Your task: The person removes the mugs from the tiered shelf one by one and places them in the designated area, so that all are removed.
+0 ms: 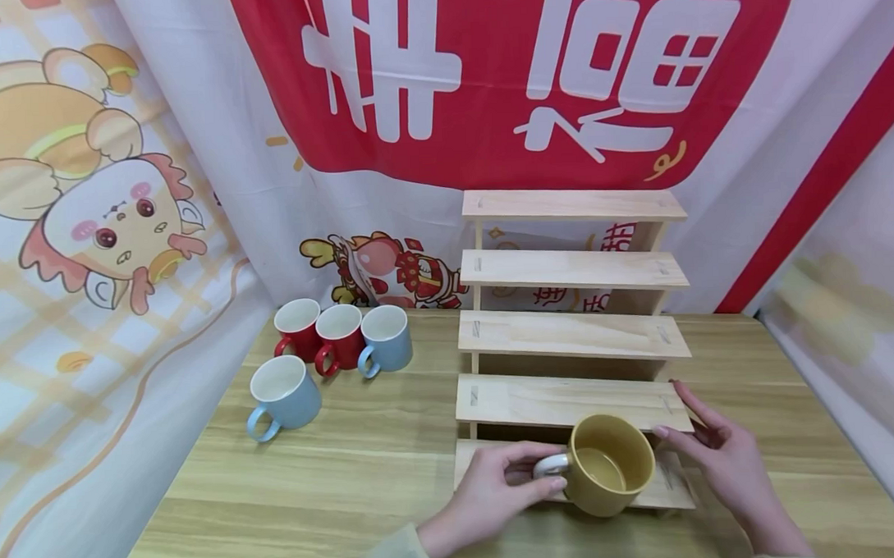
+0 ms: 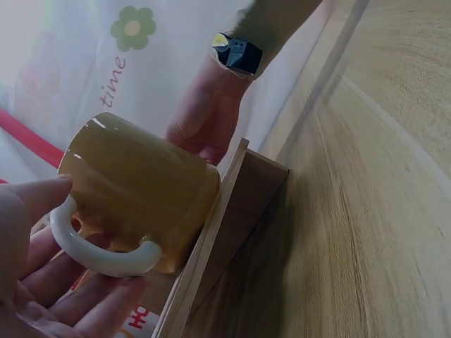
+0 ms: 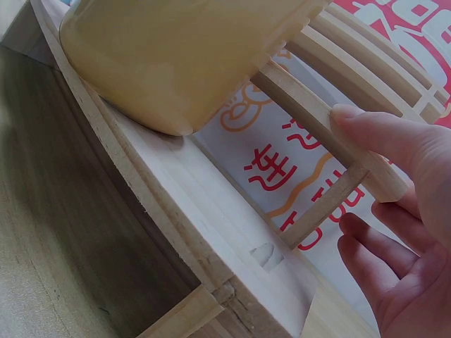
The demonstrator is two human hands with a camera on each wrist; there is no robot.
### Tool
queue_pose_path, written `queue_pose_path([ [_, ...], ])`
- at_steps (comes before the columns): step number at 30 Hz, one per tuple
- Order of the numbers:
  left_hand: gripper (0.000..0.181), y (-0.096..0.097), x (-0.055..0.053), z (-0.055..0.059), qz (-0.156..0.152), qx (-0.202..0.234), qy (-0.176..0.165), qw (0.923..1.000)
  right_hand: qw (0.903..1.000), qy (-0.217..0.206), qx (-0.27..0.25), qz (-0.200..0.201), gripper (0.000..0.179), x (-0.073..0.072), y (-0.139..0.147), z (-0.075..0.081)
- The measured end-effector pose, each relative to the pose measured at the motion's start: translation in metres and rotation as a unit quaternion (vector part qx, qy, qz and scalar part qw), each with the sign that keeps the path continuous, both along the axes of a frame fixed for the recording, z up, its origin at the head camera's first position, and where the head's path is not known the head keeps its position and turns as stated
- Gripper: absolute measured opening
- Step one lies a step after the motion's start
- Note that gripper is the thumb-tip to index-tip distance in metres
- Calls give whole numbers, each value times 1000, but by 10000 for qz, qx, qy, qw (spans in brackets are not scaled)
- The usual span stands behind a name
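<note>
A mustard-yellow mug (image 1: 605, 466) with a white handle (image 2: 106, 253) stands upright at the lowest step of a stepped wooden display rack (image 1: 570, 402). Its base meets that board in both wrist views; whether the full weight rests there I cannot tell. My left hand (image 1: 499, 486) pinches the handle between thumb and fingers from the left side. At the rack's right end, my right hand (image 1: 727, 462) grips the end of the second board from the bottom. In the right wrist view its thumb (image 3: 373, 134) lies on that board, the other fingers beside and below it.
At the left on the wood-grain table (image 1: 225, 500) stand two red mugs (image 1: 340, 338) and a light-blue mug (image 1: 387, 338) in a row. Another light-blue mug (image 1: 286, 393) stands in front of them. Printed cloth (image 1: 514, 79) hangs behind the rack and at both sides.
</note>
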State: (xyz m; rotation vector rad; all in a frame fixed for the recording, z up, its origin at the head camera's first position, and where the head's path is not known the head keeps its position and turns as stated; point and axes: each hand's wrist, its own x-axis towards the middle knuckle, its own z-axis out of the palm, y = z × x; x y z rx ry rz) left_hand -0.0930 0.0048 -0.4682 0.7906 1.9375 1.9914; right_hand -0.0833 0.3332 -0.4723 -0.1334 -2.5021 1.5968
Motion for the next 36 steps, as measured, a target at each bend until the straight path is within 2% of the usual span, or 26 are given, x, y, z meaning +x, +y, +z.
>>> queue_pose_path([
  [7,26,6,1,1,453,-148,205,9987,10000,24,-37,22,73,0,0,-1],
  [13,23,11,1,-1,666,121,359,9971,10000,50,-57,27,73,1,-1,0],
  [19,18,12,1,-4,723,271,488,9958,9999,109,10,33,72,0,-1,0],
  [26,20,13,1,-7,743,286,253,9965,10000,80,9,23,72,0,-1,1],
  [36,16,9,0,-9,708,284,313,9966,9999,146,33,86,73,0,-1,0],
])
